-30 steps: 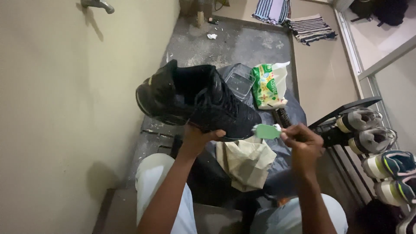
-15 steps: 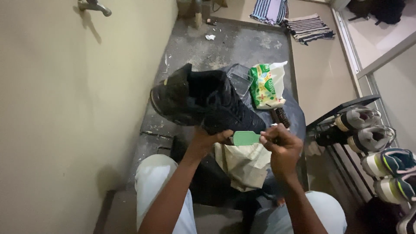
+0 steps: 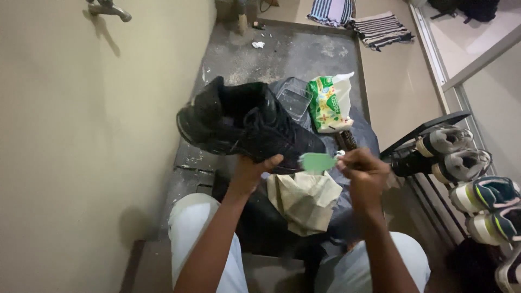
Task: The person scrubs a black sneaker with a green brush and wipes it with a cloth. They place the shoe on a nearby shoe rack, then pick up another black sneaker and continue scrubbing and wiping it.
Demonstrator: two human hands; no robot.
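My left hand (image 3: 251,172) holds a black sneaker (image 3: 244,126) from underneath, lifted over the floor with its toe pointing right. Beside the shoe's toe, my right hand (image 3: 364,174) grips a small green brush (image 3: 317,161), whose head points left and sits just off the sole edge. Below both hands a crumpled beige cloth (image 3: 304,199) lies on a dark sheet. My knees in pale trousers show at the bottom.
A green and white packet (image 3: 327,104) and a clear plastic tub (image 3: 294,100) lie on the dark sheet behind the shoe. A shoe rack (image 3: 434,157) with several sneakers stands at right. A beige wall with a tap (image 3: 108,9) runs along the left. Striped mats lie far back.
The shoe has shifted slightly in my left hand. My right hand with the green brush moved from near the toe toward the left and back out to the right.
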